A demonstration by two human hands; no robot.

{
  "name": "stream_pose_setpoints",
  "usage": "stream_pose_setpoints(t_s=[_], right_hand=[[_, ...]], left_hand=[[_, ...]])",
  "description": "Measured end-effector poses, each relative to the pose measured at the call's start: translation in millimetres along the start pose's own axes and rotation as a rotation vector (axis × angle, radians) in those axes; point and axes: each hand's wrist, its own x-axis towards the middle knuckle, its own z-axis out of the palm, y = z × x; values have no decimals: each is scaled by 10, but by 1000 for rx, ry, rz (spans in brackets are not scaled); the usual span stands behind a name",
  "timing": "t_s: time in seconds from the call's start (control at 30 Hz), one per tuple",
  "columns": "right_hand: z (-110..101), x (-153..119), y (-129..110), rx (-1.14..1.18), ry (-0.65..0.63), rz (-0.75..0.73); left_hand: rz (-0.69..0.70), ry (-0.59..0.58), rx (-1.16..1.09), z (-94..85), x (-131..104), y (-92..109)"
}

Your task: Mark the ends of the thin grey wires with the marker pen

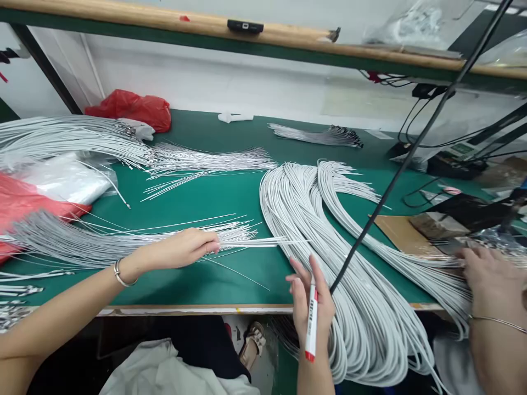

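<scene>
My left hand (193, 246) is closed around a few thin white cables (263, 242) whose ends point right, toward a large pile. A marker pen (312, 323), white with red ends, rests in my right hand (319, 299), which is gripping it in the palm while the index finger reaches up. Under and behind my left hand lies a bundle of grey-white cables (99, 244). Just beyond my right hand, a thick bundle of white cables (349, 285) curves over the table's front edge.
Another person's hand (489, 274) works at the right beside a cardboard piece (403, 236). More cable bundles (214, 159) lie at the back of the green table (230, 192). Red bags (132, 107) sit at left. A black rod (395, 181) slants across, under a shelf (173, 27).
</scene>
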Motion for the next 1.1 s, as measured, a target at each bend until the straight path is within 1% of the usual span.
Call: stream_pose_setpoints(t_s=[0.1, 0.17, 0.23, 0.33, 0.47, 0.53, 0.63, 0.7, 0.77, 0.83, 0.87, 0.9, 0.97, 1.03, 1.1], right_hand=[[30, 107, -114, 6, 9, -126], [62, 132, -194, -27, 12, -169], [96, 129, -255, -77, 3, -178], [137, 98, -309, -176, -4, -197], [206, 23, -383, -343, -42, -272], [261, -37, -437, -368, -85, -290], [321, -134, -492, -346, -142, -310], [308, -178, -484, -324, -138, -287], [250, -193, -446, -281, -73, -270], [172, -181, -404, -234, 13, -309], [137, -171, -392, -220, 36, -341], [109, -159, -389, -220, 37, -367], [84, -145, -410, -262, -3, -385], [97, -151, -458, -306, -43, -377], [131, -178, -508, -293, -83, -366]], left_hand=[[25, -61, -41, 15, -69, 38], [31, -60, -44, 35, -98, 49], [30, -53, -37, 46, -121, 63], [36, -46, -33, 47, -144, 92], [54, -43, -46, 59, -126, 157], [76, -45, -44, 82, -93, 208], [120, -48, -32, 132, -37, 286], [145, -64, -35, 162, -15, 316], [154, -95, -42, 181, -12, 317], [144, -124, -52, 190, -22, 298], [132, -137, -53, 191, -29, 287], [121, -151, -52, 191, -35, 277], [99, -170, -52, 189, -42, 270], [85, -179, -63, 190, -36, 286], [77, -175, -85, 201, -20, 320]])
